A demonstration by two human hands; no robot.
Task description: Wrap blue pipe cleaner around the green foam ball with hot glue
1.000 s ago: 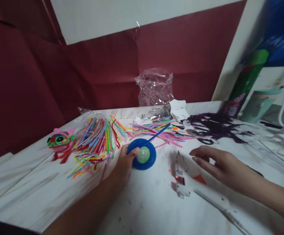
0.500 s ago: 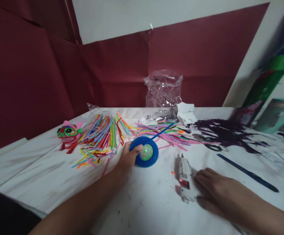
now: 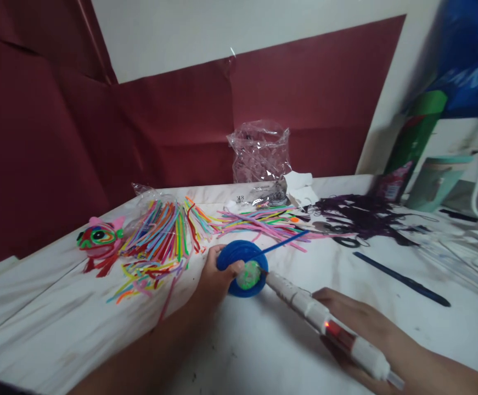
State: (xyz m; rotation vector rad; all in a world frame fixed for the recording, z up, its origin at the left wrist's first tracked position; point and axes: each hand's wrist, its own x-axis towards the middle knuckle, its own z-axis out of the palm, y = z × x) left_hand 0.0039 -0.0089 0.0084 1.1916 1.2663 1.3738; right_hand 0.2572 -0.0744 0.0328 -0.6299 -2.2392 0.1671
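Observation:
My left hand [image 3: 218, 277] grips a blue coiled disc [image 3: 235, 254] by its left edge, the thumb pressed beside a clear ball with green specks [image 3: 248, 275] at the disc's middle. A straight blue strand [image 3: 284, 242] sticks out from the disc to the upper right. My right hand [image 3: 346, 323] is closed around a white hot glue gun [image 3: 304, 299] with a lit red light. Its nozzle points left and comes up to the right side of the ball and disc; whether it touches cannot be made out.
Colourful pipe cleaners [image 3: 160, 230] lie in heaps behind my hands. A decorated animal head [image 3: 100, 241] sits at left. Scissors [image 3: 343, 238], dark purple strands [image 3: 358, 214] and a dark blue flat stick [image 3: 403, 278] lie at right. Behind stand a clear plastic bag [image 3: 260, 153] and a pale green cup [image 3: 440, 184].
My right hand has picked up the glue gun from the table and brought its nozzle to the ball. My left hand still holds the disc. The view has turned slightly right.

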